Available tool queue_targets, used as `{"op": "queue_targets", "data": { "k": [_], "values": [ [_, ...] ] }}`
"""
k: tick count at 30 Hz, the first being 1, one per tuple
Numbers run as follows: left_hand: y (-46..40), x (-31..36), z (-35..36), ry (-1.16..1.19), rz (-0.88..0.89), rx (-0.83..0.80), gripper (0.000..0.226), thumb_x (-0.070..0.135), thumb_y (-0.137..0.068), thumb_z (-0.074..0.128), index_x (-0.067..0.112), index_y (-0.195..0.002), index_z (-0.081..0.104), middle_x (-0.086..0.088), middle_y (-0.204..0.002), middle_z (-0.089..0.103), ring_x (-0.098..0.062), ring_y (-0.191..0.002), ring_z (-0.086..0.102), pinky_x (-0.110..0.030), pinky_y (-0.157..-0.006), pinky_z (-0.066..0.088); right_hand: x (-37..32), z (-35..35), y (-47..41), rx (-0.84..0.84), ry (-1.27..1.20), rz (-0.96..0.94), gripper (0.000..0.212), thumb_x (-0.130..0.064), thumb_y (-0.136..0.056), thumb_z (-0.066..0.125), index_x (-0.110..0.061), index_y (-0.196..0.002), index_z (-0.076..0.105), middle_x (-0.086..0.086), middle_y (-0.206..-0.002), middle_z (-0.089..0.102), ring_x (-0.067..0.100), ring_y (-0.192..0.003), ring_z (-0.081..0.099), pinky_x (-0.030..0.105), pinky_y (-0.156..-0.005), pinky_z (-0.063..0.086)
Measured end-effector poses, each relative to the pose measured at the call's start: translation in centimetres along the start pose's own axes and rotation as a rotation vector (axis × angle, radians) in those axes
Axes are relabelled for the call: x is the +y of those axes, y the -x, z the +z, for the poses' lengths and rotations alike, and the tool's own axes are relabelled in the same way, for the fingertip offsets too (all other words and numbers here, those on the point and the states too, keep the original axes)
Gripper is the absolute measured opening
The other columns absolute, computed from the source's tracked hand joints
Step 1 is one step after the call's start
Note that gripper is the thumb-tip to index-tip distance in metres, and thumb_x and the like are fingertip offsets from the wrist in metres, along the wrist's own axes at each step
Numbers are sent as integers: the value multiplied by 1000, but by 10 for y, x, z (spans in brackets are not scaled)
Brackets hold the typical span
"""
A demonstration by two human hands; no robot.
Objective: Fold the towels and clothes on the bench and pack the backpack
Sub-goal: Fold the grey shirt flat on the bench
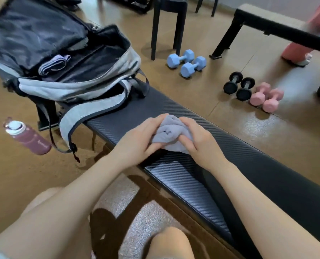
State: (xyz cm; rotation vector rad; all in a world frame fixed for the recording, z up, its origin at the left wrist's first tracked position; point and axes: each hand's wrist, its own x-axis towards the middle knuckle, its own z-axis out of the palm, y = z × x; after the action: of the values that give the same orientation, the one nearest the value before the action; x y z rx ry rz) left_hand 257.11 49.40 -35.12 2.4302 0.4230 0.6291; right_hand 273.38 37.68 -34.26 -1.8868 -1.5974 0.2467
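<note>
1. Rolling grey towel (171, 132) on the black bench (249, 156); we are gripping it, left hand (136, 143) and right hand (200, 144) curled round its ends.
2. Risking unrolling if we are loosening our grip before reaching the open backpack (77, 86).

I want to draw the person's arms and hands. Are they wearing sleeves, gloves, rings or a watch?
Draw them bare. The left hand and right hand show no gloves, rings or watch, and both forearms are uncovered as far as the picture shows. There is only a pale bit of cloth at the bottom left corner, too blurred to identify.
</note>
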Motion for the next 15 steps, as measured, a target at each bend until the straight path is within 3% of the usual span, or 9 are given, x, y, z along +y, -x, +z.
{"op": "queue_targets", "data": {
  "k": [4, 9, 13, 15],
  "values": [
    [-13, -32, -52, 28, 4, 158, 49, 38, -86, 43, 24, -133, 39, 11, -121, 52, -6, -108, 50, -21, -84, 41, -40, 12, -58, -48, -206, -64, 54, -47, -86, 43, -27, -135, 40, -12, -131, 50, 8, -120, 49, 26, -98, 39],
    [-33, -75, -130, 56, 31, 290, 39, 31, -85, 50, 28, -123, 47, 26, -114, 51, 9, -102, 50, -2, -85, 35, -93, 31, -140, -58, -258, -158, 51, -45, -81, 60, -36, -126, 39, -31, -114, 49, -15, -103, 48, 7, -85, 39],
    [-47, -122, -181, 56, -33, 370, 36, 47, -88, 40, 30, -117, 53, 30, -104, 54, 16, -95, 52, -6, -79, 39, -121, 51, -207, -62, -249, -129, 35, -35, -87, 59, -28, -120, 51, -30, -100, 54, -18, -91, 51, 6, -76, 39],
    [-55, -154, -202, 91, -103, 426, 46, 46, -95, 25, 20, -117, 56, 17, -103, 59, -1, -96, 58, -23, -80, 46, -132, 63, -239, -56, -262, -82, 23, -31, -90, 59, -30, -112, 51, -28, -95, 55, -20, -87, 50, 3, -72, 38]
  ]
}}
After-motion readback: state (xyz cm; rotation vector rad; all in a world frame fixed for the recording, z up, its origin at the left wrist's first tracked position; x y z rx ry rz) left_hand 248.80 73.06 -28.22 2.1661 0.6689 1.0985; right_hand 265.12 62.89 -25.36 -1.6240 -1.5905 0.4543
